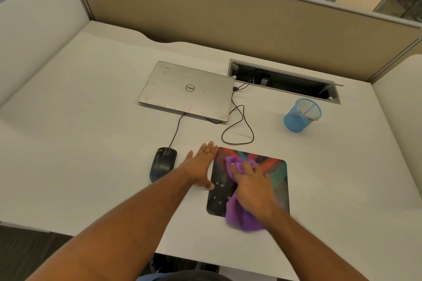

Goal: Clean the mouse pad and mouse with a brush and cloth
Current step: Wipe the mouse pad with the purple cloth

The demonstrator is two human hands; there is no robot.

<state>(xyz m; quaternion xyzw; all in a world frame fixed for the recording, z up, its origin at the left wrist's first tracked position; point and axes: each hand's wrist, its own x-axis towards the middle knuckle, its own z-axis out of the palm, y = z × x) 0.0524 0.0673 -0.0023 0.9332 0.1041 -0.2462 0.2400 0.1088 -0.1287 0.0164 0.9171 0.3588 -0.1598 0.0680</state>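
So from the head cam, both bare arms reach out over the white desk (91,102). The left hand (201,164) lies flat with its fingers straight and together, palm down on the desk right at the left edge of the mouse pad (274,180), thumb tip touching the pad's edge; it's not holding anything. The right hand (253,185) is on top of the purple cloth (242,217), fingers bent over a bunched bit of it and pressing it onto the pad. The cloth trails back under the wrist and hangs past the pad's near edge. The pad is dark on its left half and colourful up top, sitting near the front of the desk. The black mouse (163,163) sits just left of the left hand, not touching it, and its cable (175,130) runs up under the closed silver laptop (185,91). Another black cable (239,125) loops between the laptop and the pad. A blue mesh pen cup (301,116) stands well off to the right, with something pale sticking out, maybe the brush handle, can't really tell. Behind that is an open cable slot (285,82) in the desk. The right hand's a bit blurry, so its grip on the cloth is hard to make out, and the hand hides the pad's middle.
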